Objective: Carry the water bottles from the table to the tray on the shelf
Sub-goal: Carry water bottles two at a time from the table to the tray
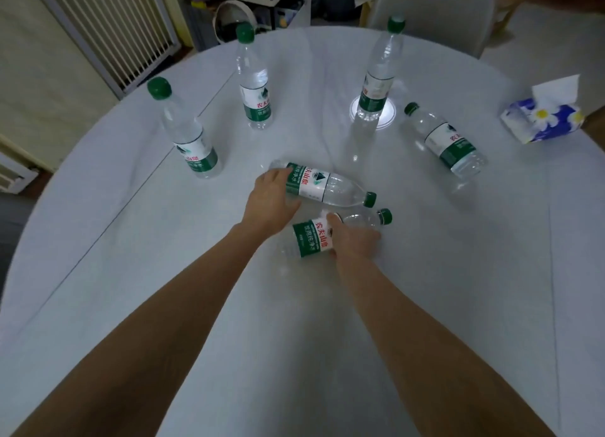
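Green-capped lying bottles (327, 187) held by both hands, caps pointing right.

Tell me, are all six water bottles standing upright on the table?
No: three bottles stand upright, but three lie on their sides, including the bottle under the left hand and the one the right hand grips.

Water bottles (330, 187): clear glossy plastic, green plastic caps, glossy printed labels. Table (458, 273): smooth pale cover, faint sheen. Tissue pack (543, 119): shiny printed plastic film, soft white paper.
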The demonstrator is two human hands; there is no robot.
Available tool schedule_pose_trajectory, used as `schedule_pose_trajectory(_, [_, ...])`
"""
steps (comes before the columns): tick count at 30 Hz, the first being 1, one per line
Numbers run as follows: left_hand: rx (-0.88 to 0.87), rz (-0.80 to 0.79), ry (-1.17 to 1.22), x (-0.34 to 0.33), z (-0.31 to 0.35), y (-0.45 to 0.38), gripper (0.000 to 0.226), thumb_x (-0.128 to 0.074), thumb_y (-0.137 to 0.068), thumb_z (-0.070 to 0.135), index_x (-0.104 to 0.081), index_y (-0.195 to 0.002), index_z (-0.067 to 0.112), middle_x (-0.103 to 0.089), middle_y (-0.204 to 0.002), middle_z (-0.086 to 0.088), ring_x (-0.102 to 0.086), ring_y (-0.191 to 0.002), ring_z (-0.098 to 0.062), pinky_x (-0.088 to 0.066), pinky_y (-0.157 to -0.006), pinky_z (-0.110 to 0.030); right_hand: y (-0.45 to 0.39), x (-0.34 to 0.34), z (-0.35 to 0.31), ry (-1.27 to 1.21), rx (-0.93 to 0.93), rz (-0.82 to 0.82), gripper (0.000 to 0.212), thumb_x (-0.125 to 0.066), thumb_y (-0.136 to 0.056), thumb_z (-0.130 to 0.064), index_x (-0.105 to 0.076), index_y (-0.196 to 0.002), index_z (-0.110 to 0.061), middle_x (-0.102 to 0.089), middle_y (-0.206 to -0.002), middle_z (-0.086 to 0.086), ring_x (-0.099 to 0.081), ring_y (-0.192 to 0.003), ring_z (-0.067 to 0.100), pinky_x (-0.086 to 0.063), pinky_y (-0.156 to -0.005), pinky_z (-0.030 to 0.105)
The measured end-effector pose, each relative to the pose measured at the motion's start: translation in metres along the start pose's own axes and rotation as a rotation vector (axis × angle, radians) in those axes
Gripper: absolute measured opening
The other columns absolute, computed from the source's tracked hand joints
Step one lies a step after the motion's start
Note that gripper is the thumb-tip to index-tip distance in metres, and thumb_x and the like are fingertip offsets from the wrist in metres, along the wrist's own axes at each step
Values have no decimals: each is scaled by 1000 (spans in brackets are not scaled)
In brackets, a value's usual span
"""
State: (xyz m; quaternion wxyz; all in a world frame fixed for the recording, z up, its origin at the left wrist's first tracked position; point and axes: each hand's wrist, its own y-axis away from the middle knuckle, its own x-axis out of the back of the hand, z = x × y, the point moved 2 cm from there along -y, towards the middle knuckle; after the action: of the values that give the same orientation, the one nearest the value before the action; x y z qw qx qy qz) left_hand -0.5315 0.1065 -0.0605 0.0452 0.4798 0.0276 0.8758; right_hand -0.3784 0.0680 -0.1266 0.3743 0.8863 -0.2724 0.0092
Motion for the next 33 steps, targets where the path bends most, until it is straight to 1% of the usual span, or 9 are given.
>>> schedule_pose_trajectory(3, [-115, -31, -183, -22, -1, -31, 66, -60, -90, 39, -36, -146, 13, -39, -151, -10, -28, -142, -31, -20, -119, -45, -3, 17, -1, 32, 59, -35, 80, -83, -70, -22, -30, -129, -12, -61, -111, 16, -69, -83, 25, -61, -70, 42])
schedule_pose_trajectory(6, [-148, -91, -348, -36, -4, -49, 74, -57, -90, 48, -28, -151, 18, -28, -157, -8, -17, -147, -32, -8, -118, -53, -6, 33, 1, 169, 144, -54, 72, -79, -75, -23, -34, -129, -7, -58, -112, 13, -62, -76, 17, -53, -53, 24])
schedule_pose_trajectory(10, [-192, -92, -506, -33, 0, -63, 73, -59, -83, 60, -41, -143, 22, -42, -136, -11, -43, -127, -32, -16, -116, -53, -10, 48, 8, 275, 184, -78, 73, -78, -70, -35, -38, -126, -13, -56, -116, 14, -64, -92, 26, -58, -77, 41])
schedule_pose_trajectory(12, [-121, -174, -416, -34, 2, -58, 72, -60, -81, 64, -46, -135, 17, -43, -125, -12, -52, -112, -31, -38, -101, -44, -5, 55, 11, 324, 172, -120, 80, -77, -65, -40, -36, -129, -17, -55, -116, 11, -65, -92, 26, -57, -82, 46])
schedule_pose_trajectory(15, [11, -203, -250, -46, 0, -32, 69, -58, -80, 66, -45, -124, 13, -48, -119, -9, -58, -102, -31, -48, -83, -40, 8, 69, 24, 474, 189, -90, 85, -75, -62, -47, -34, -130, -18, -48, -117, 6, -60, -97, 26, -54, -85, 48])
schedule_pose_trajectory(19, [149, -81, -154, -65, -1, 19, 63, -55, -81, 66, -46, -117, 16, -62, -109, -8, -60, -99, -31, -50, -83, -42, 26, 90, 44, 620, 259, 5, 73, -74, -68, -45, -41, -124, -12, -48, -112, 5, -57, -100, 28, -51, -83, 41])
schedule_pose_trajectory(23, [300, -86, -19, -74, 2, 78, 59, -49, -82, 70, -49, -115, 21, -62, -110, -2, -60, -99, -25, -49, -87, -42, 43, 109, 52, 655, 312, -95, 69, -76, -69, -42, -43, -123, -13, -55, -109, 7, -58, -95, 27, -50, -79, 36])
schedule_pose_trajectory(27, [343, -106, 214, -72, 4, 151, 44, -52, -84, 67, -50, -104, 28, -65, -95, 6, -64, -84, -14, -56, -81, -43, 79, 136, 70, 490, 355, -196, 64, -79, -73, -33, -40, -122, -21, -61, -95, -2, -62, -78, 15, -48, -62, 24])
schedule_pose_trajectory(33, [289, -74, 657, -37, 39, 265, 38, -56, -93, 41, -48, -125, 22, -66, -110, -2, -68, -94, -19, -61, -77, -38, 161, 185, 99, 216, 414, -250, 58, -79, -77, -19, -40, -119, -24, -61, -101, -7, -63, -86, 5, -48, -63, 16])
